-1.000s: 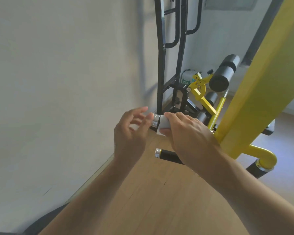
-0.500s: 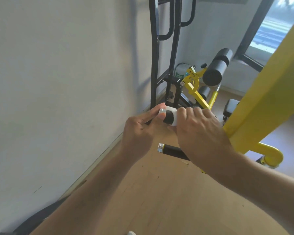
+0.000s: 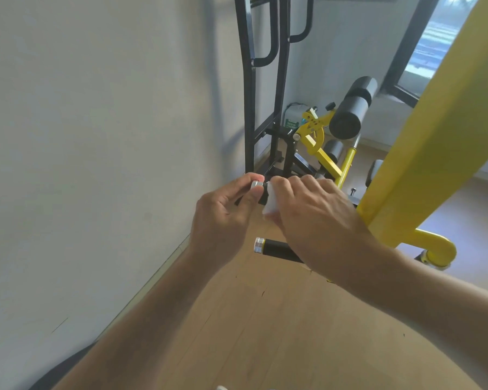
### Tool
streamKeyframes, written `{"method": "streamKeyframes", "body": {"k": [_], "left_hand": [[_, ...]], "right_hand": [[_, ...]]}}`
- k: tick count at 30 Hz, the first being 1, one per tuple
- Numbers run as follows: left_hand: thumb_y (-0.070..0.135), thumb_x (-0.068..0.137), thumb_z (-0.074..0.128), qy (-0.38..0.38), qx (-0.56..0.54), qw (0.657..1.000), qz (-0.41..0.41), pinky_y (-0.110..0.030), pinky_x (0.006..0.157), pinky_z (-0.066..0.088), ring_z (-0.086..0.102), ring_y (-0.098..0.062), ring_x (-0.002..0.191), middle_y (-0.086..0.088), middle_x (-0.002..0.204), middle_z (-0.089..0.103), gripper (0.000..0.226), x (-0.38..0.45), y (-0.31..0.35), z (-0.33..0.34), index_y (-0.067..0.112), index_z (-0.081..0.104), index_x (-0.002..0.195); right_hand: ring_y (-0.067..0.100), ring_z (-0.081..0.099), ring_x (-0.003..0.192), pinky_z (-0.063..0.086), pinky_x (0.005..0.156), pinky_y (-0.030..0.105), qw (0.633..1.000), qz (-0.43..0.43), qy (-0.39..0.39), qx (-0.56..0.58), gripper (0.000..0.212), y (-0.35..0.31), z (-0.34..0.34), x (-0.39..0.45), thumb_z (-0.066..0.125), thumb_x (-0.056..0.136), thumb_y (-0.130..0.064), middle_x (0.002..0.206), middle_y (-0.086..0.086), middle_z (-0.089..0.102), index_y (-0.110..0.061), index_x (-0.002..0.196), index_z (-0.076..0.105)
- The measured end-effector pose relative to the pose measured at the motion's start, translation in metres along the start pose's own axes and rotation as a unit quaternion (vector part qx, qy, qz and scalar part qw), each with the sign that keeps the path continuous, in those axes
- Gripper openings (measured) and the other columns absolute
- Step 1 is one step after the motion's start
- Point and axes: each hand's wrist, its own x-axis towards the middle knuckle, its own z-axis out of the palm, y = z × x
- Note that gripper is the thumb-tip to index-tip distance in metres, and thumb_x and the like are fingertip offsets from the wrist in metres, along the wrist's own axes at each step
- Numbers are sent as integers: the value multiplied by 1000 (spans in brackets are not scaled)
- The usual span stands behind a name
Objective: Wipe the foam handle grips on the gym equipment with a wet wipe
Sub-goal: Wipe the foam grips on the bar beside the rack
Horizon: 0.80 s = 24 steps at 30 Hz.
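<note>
Two black foam handle grips with silver end caps stick out leftward from the yellow machine. The upper grip (image 3: 262,194) is mostly covered: my right hand (image 3: 313,215) wraps a white wet wipe (image 3: 271,202) around it. My left hand (image 3: 226,218) pinches that grip's silver end cap (image 3: 257,184) between thumb and fingers. The lower grip (image 3: 276,247) is bare, just below my right hand, its far end hidden behind my wrist.
A thick yellow beam (image 3: 434,122) slants up on the right. A black steel frame (image 3: 250,88) stands by the white wall (image 3: 96,136). Black foam roller pads (image 3: 350,108) on yellow arms sit further back. Wooden floor (image 3: 265,319) below; a window (image 3: 434,46) at top right.
My left hand went from open fingers beside the upper grip to pinching its end cap. My right hand with the wipe stayed on the grip. The view shifted slightly.
</note>
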Motion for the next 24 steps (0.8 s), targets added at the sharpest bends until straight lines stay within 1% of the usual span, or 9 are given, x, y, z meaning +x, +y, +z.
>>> {"method": "streamKeyframes", "body": {"k": [2, 4, 9, 12, 14, 16, 19, 22, 24], "left_hand": [[32, 99, 59, -10, 16, 1000, 5, -4, 78, 46, 69, 4, 99, 16, 100, 77, 19, 1, 2, -3, 27, 73, 110], [28, 99, 60, -9, 4, 1000, -4, -3, 81, 45, 67, 7, 101, 17, 102, 76, 17, 3, 4, -5, 28, 73, 109], [25, 99, 58, 14, 6, 1000, -19, -19, 99, 48, 63, 10, 104, 21, 103, 74, 18, 3, 11, -3, 33, 72, 108], [38, 98, 56, 57, 13, 998, -12, -25, 98, 50, 65, 2, 104, 19, 105, 73, 19, 2, 15, -5, 32, 70, 111], [54, 94, 50, 43, -5, 999, 7, -16, 84, 49, 66, 0, 92, 18, 93, 73, 30, 4, 17, -12, 35, 70, 105], [62, 87, 46, -8, -56, 998, 17, -12, 73, 46, 65, 0, 82, 15, 87, 73, 39, 6, 20, -20, 35, 73, 95], [54, 84, 56, -65, -71, 994, 51, -23, 79, 49, 67, -7, 94, 10, 93, 74, 34, 8, 20, -27, 28, 77, 87], [42, 86, 67, -50, -43, 995, 77, -25, 74, 51, 67, -10, 86, 10, 85, 74, 9, 8, 21, -30, 39, 72, 79], [33, 87, 73, -37, -43, 995, 78, -25, 73, 53, 67, -9, 82, 12, 79, 73, 11, 8, 21, -30, 39, 71, 79]], "right_hand": [[24, 50, 125, 38, 103, 38, 997, 6, -27, 74, 65, 6, -11, -7, 36, 97, -60, 138, -1, 55, -19, 148, 35], [18, 45, 129, 37, 103, 33, 989, -6, -4, 149, 57, 12, -15, -11, 34, 100, -52, 144, -8, 51, -26, 150, 35], [26, 60, 96, 54, 77, 35, 951, -26, 227, 207, 20, 9, -4, -2, 68, 92, -17, 100, 4, 70, -16, 111, 76], [13, 58, 82, 44, 67, 13, 918, -18, 280, 280, 17, 5, -5, -5, 72, 90, -13, 86, -2, 66, -20, 105, 78], [4, 63, 79, 45, 64, 8, 869, 32, 258, 420, 17, 2, -12, -8, 71, 91, -19, 85, -12, 71, -29, 104, 77], [5, 67, 75, 54, 61, 18, 798, 68, 229, 554, 17, -1, -17, -10, 73, 89, -20, 80, -13, 74, -34, 99, 74], [9, 72, 77, 59, 67, 23, 723, 87, 222, 648, 22, -5, -22, -12, 73, 87, -11, 82, -10, 76, -30, 99, 70], [6, 72, 88, 57, 75, 18, 746, 80, 215, 625, 29, -5, -22, -15, 68, 90, -4, 87, -16, 77, -30, 104, 66], [3, 71, 93, 56, 79, 17, 766, 80, 211, 602, 37, -4, -22, -17, 64, 91, 3, 92, -19, 77, -30, 107, 66]]}}
